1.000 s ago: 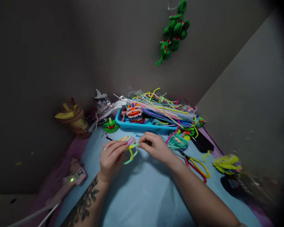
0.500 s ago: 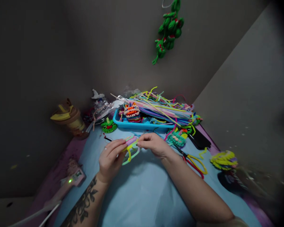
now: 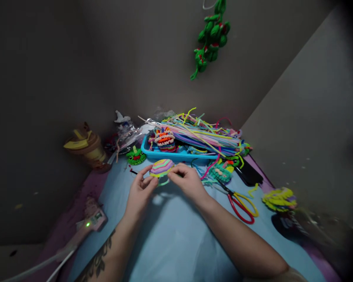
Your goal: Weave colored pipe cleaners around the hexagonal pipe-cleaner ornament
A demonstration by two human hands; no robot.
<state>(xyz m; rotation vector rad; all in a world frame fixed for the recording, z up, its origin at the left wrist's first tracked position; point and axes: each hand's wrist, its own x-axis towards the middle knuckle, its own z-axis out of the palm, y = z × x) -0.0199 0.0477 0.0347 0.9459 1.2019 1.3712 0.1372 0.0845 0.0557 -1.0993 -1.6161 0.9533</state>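
Observation:
Between my two hands is a small domed piece of pipe cleaners (image 3: 161,167), striped in pink, purple, green and yellow. My left hand (image 3: 141,188) grips its left edge, thumb below and fingers behind. Closed in a pinch, my right hand (image 3: 187,181) is at its lower right edge. A pale green pipe cleaner end (image 3: 164,183) loops below the dome, close to the right fingertips; whether they pinch this end or the rim is hard to tell. Both hands are held above the light blue cloth (image 3: 176,239).
Behind my hands, a blue tray (image 3: 179,157) carries a heap of pipe cleaners (image 3: 200,135). On the right lie scissors (image 3: 238,203), a black phone (image 3: 248,172) and a yellow bundle (image 3: 279,199). A green frog-like figure (image 3: 135,156) and a pink power strip (image 3: 91,223) are left.
The striped piece has turned so that its domed top shows, and its loose loops have swung underneath. My left hand has rolled, with its thumb now below; the right hand has shifted slightly.

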